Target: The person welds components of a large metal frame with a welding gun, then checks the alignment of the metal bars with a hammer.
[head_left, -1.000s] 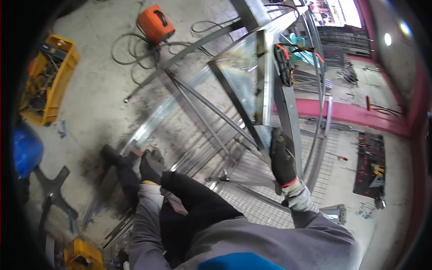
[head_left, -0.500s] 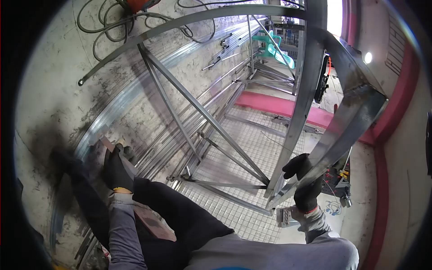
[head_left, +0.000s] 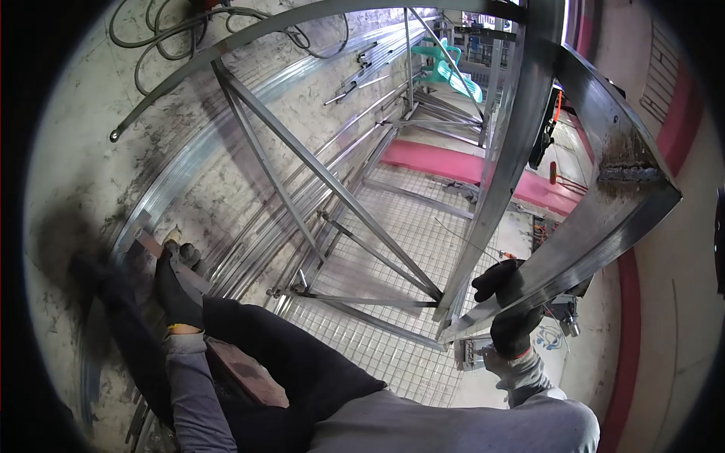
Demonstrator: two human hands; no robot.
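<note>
My left hand [head_left: 179, 287], in a dark glove with a yellow cuff, is closed around a flat reddish-brown bar [head_left: 151, 244] beside my knee, low over the floor. My right hand [head_left: 517, 325], gloved in black with a red cuff, grips a square steel tube [head_left: 559, 260] of a large welded frame. Its thumb side shows left of the tube, and part of the hand is hidden behind it. A rough, brownish weld seam [head_left: 630, 175] marks the tube's upper corner. Thin diagonal braces [head_left: 325, 170] join the frame's curved top bar [head_left: 302, 30].
Long steel lengths [head_left: 177, 177] lie along the floor at left. Cables [head_left: 155, 38] coil at upper left. Wire mesh [head_left: 408, 241] spreads beneath the frame, with a pink beam [head_left: 438, 160] beyond. A turquoise chair [head_left: 457, 75] stands at the back. Another reddish-brown piece [head_left: 245, 370] shows by my leg.
The frame's welded corner has shifted right and down and its seam shows more fully. My left hand and the bar appear slightly farther left. The camera view has also shifted a little.
</note>
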